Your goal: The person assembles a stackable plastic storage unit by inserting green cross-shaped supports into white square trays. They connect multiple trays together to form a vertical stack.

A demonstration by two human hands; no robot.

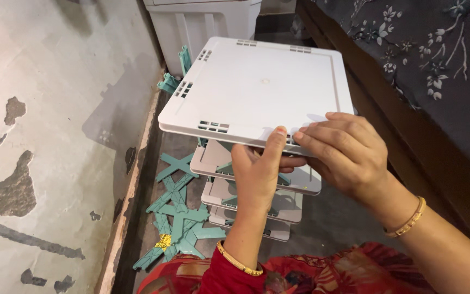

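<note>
A peeling grey wall [44, 136] fills the left of the scene, and a dark floral cloth [436, 60] over a wooden edge runs down the right; between them, on the floor, stands a stack of white shelf trays [257, 204], each smaller-looking one lower and nearer. The white top tray [257, 81] sits highest, roughly square and lying flat but tilted a little, its far edge towards a pale plastic bin [202, 27] at the back. Both hands meet at the tray's near right corner, so the tray stretches away to the far left of them. The right hand [349, 152] lies with fingers spread over the upper face and seems to pinch the rim. The left hand [257, 174] comes up from below, thumb pressed on the near edge, fingers curled under it, gripping the same rim; it is the nearer of the two to the stack beneath. Teal cross-shaped plastic pieces [178, 218] lie scattered on the floor to the left of the stack, just beside it. Gold bangles [409, 220] show on both wrists.
</note>
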